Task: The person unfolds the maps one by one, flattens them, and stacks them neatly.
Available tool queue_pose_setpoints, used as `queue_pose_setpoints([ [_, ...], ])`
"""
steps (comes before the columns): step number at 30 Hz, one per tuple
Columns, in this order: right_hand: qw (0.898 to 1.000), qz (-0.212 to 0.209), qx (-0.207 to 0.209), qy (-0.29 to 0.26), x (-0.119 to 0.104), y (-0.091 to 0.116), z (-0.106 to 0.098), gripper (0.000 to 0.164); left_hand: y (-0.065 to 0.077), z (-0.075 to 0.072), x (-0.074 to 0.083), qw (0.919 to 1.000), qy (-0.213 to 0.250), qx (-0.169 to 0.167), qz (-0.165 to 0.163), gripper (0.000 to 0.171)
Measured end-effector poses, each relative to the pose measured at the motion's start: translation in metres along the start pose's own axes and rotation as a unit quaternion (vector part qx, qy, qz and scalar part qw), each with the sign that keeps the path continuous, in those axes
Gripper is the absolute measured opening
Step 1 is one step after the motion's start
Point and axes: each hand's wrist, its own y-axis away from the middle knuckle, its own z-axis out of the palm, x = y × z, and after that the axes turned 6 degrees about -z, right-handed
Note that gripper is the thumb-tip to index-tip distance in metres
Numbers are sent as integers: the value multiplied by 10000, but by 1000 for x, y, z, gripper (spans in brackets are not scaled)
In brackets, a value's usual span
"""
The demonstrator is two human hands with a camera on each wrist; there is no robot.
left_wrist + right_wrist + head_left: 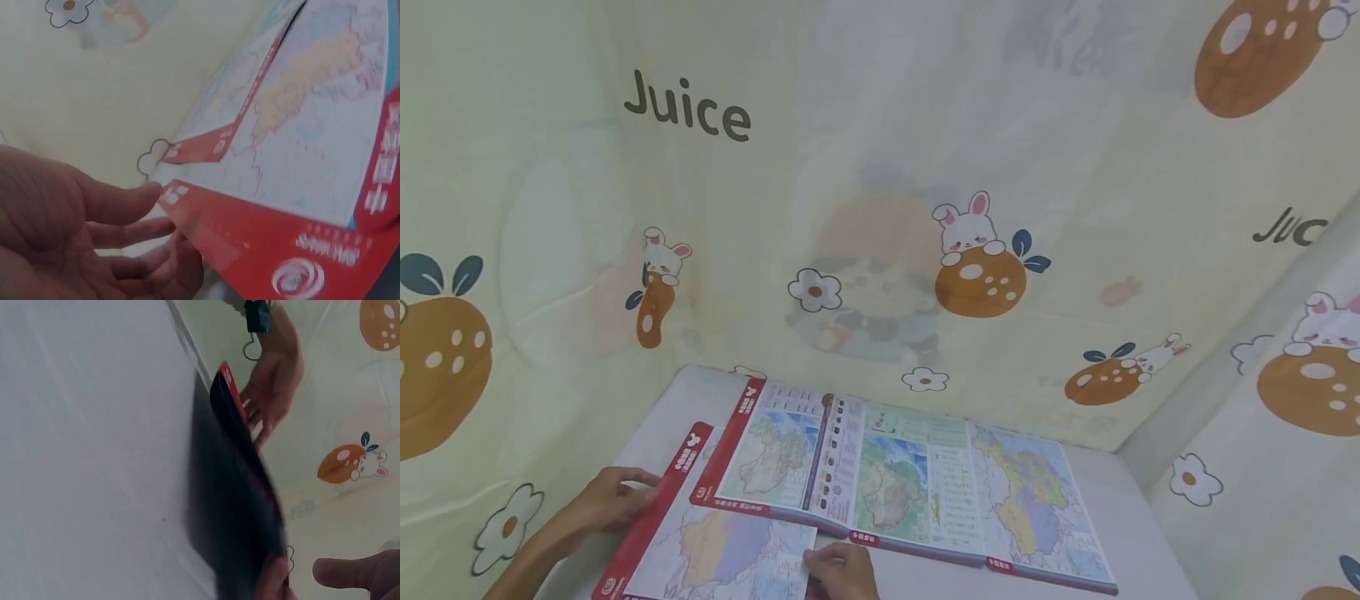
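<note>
A map sheet (pixel 707 546) with a red border lies tilted at the front left of the table. At its left red edge, my left hand (pixel 610 497) holds the sheet between thumb and fingers; the left wrist view has this hand (pixel 119 231) by the red corner. My right hand (pixel 842 571) grips the sheet's right edge. In the right wrist view the sheet's dark underside (pixel 234 487) is lifted off the table, with a right fingertip (pixel 273 578) on it and the thumb (pixel 344 573) on the other side. Seen there too is the left hand (pixel 273 384).
Behind the held sheet, more maps lie side by side: a red-edged one (pixel 775 454), a middle one (pixel 895 483) and a coloured one (pixel 1037 500). They lie on a white table (pixel 940 579). Curtains (pixel 865 125) printed with rabbits and oranges surround it.
</note>
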Motion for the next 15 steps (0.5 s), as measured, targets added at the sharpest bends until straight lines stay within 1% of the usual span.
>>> queue_pose_setpoints([
  [1,10000,65,2,-73,-2,2,-1,24,1,-1,-1,10000,17,-9,14,58],
  [3,9995,188,-2,-255,-8,4,-3,24,4,-5,-5,9997,116,-184,132,62],
  [5,9994,94,-47,-327,-11,5,-5,28,7,-10,-8,9983,216,-452,313,66],
  [8,9992,-15,-157,-358,-19,9,-8,36,11,-17,-10,9947,342,-851,471,72],
  [12,9973,-156,-387,-598,-27,15,-14,46,20,-19,-11,9938,412,-869,549,76],
  [14,9943,-204,-589,-864,-29,18,-17,52,25,-19,-13,9932,496,-872,595,76],
  [15,9913,-237,-820,-997,-29,20,-21,55,28,-18,-14,9931,569,-877,541,77],
])
